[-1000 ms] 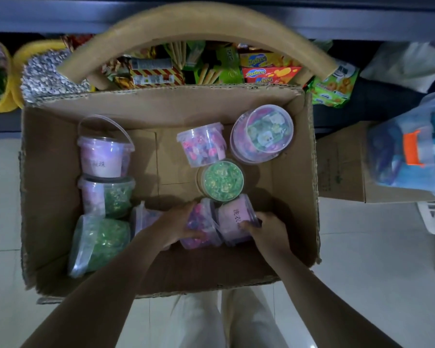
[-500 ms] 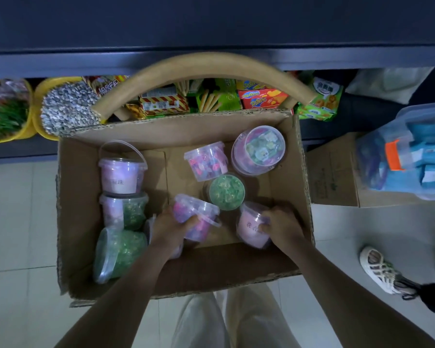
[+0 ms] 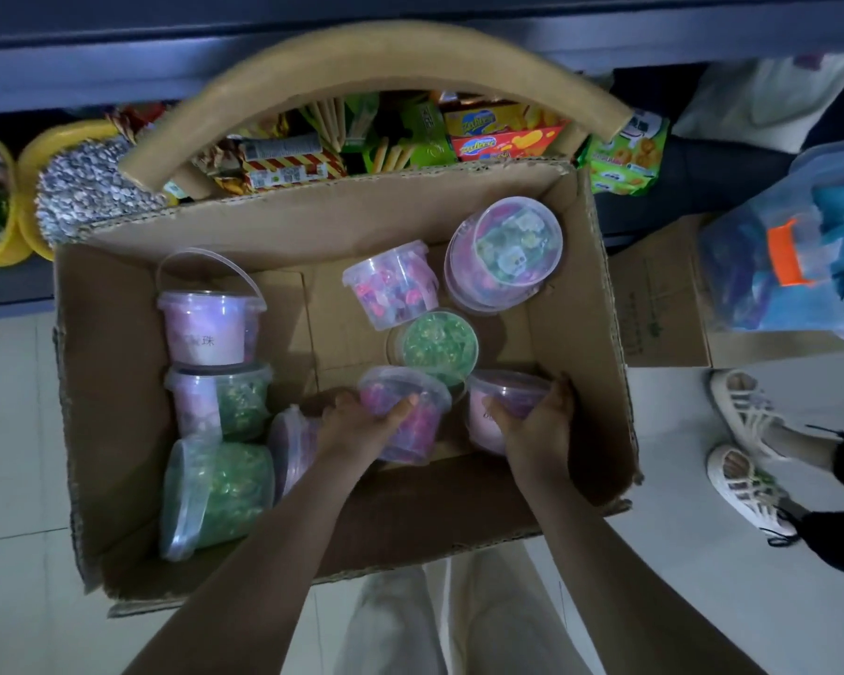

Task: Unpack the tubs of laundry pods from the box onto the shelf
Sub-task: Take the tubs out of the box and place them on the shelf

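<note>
An open cardboard box [image 3: 585,333] sits on the floor in front of the shelf [image 3: 410,46]. It holds several clear tubs of laundry pods. My left hand [image 3: 356,426] grips a pink-pod tub [image 3: 410,416], tilted and raised off the box floor. My right hand [image 3: 537,421] grips a second pink tub [image 3: 503,401] near the box's right wall. Behind them stand a green-pod tub [image 3: 437,343], a small pink tub [image 3: 391,289] and a wide tub [image 3: 505,253] leaning on the wall. More tubs line the left side [image 3: 205,324], one green tub [image 3: 215,494] lying down.
Snack packets [image 3: 498,134] and yellow bowls [image 3: 45,153] fill the lower shelf behind the box. A second carton [image 3: 663,304] with a clear blue-filled bin [image 3: 800,255] stands to the right. Another person's sandalled feet [image 3: 746,455] are on the floor at right.
Both hands have lifted their tubs from lying on the box floor and turned them upright. A person's feet came into view at right.
</note>
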`<act>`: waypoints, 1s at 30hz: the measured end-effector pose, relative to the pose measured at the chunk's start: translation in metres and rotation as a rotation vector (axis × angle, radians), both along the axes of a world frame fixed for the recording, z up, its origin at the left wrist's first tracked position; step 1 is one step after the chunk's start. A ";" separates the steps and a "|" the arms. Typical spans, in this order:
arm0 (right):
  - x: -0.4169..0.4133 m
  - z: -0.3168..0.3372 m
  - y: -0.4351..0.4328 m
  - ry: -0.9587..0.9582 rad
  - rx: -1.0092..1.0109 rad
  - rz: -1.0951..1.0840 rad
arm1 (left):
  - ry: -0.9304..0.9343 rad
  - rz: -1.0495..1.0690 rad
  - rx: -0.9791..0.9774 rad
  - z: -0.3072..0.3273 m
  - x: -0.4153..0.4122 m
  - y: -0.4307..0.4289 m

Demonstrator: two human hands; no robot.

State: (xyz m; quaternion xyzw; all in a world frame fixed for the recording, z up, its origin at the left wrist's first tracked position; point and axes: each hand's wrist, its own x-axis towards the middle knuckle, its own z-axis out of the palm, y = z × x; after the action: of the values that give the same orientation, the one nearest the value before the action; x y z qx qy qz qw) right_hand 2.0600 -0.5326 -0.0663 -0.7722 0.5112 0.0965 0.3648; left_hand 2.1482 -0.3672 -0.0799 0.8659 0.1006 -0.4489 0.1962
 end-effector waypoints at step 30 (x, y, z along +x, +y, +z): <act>-0.012 0.028 -0.020 -0.011 0.157 -0.155 | -0.150 0.371 -0.338 0.028 -0.028 -0.002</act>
State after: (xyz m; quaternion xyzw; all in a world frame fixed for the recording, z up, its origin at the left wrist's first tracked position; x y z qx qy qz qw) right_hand 2.0485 -0.5528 -0.0381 -0.7001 0.5582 0.1035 0.4331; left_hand 2.1201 -0.3689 -0.0520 0.8185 0.1666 -0.3500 0.4240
